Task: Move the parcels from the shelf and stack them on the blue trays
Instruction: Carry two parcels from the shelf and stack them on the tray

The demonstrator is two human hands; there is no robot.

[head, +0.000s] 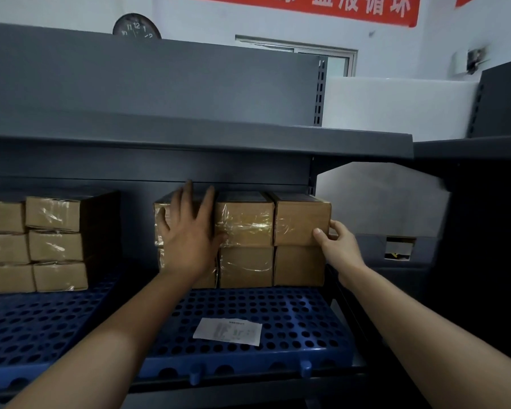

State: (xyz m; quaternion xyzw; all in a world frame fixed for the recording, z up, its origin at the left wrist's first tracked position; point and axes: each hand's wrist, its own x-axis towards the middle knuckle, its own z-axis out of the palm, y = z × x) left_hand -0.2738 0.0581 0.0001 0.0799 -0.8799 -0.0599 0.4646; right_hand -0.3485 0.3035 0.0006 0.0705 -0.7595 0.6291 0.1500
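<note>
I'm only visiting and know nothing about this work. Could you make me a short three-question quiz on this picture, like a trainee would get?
1. True or false: the left hand lies flat, fingers spread, on the upper left box.
2. What does the right hand have in its grip? A) a clock B) a corner of the upper right box C) a roll of tape
3. Fill in: the paper slip lies on the perforated ___ tray.

Key: 1 true; 2 B; 3 blue.
</note>
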